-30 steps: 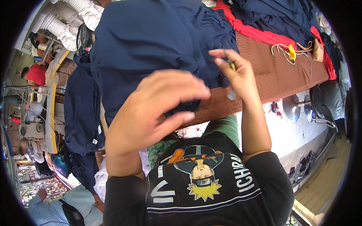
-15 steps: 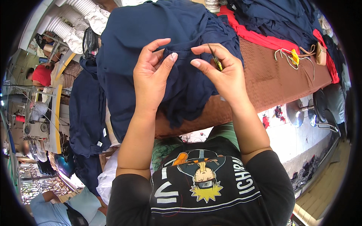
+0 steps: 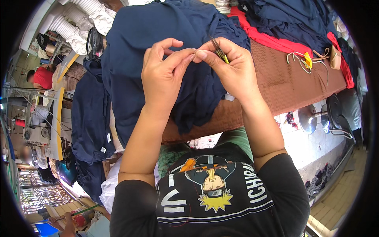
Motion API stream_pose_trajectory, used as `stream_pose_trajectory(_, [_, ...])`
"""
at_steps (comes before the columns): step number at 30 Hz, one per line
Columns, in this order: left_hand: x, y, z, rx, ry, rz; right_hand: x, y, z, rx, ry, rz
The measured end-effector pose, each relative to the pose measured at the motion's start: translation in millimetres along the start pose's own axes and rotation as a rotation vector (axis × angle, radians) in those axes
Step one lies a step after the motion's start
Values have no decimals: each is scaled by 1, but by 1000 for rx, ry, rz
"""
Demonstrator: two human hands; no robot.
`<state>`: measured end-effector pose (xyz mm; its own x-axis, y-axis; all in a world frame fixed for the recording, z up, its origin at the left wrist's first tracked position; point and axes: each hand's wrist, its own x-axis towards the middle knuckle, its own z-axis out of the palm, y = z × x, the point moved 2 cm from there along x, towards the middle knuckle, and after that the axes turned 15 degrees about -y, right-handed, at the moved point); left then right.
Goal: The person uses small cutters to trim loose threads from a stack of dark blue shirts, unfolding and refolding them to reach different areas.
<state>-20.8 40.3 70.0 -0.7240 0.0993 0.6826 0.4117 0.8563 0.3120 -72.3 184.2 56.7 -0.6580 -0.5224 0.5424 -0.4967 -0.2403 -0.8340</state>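
My left hand [image 3: 162, 77] is closed in a pinch, thumb against index finger, over the dark navy garments. Its fingertips meet those of my right hand [image 3: 236, 69]; whatever is pinched between them is too small to make out. Tucked in my right hand is a small pair of thread snips [image 3: 222, 54] with a yellow part, its dark blades pointing up and away from me. Beneath both hands the pile of navy garments [image 3: 138, 31] lies heaped on the table's brown cloth [image 3: 276, 79].
More navy garments [image 3: 284, 15] and red fabric [image 3: 272, 39] lie at the far right, near a yellow tag [image 3: 308, 60] on cords. Navy cloth [image 3: 90, 118] hangs at the left. A round-based stool [image 3: 310, 118] stands right. Other people are at the left.
My hands have come together, and their fingertips now meet. My left thumb and index finger have closed into a pinch. The snips stay in my right hand.
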Motion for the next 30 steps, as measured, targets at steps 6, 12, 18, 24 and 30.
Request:
stream_pose_trajectory(6, [1, -14, 4, 21, -66, 114, -17, -53, 18, 54, -269, 138])
stream_pose_trajectory(12, [-4, -15, 0, -513, -176, -299, -50, -64, 26, -154, -823, -139])
stream_pose_trajectory(18, [-3, -12, -8, -668, -171, -329, -31, -40, -5, -554, -125, 2])
stream_pose_trajectory(24, [-3, -2, -13, -569, -171, -321, -25, -28, -6, -657, -100, -48])
stream_pose_trajectory(30, [-3, 0, -12, -545, -145, -259, -22, -23, -1, -636, -101, -88])
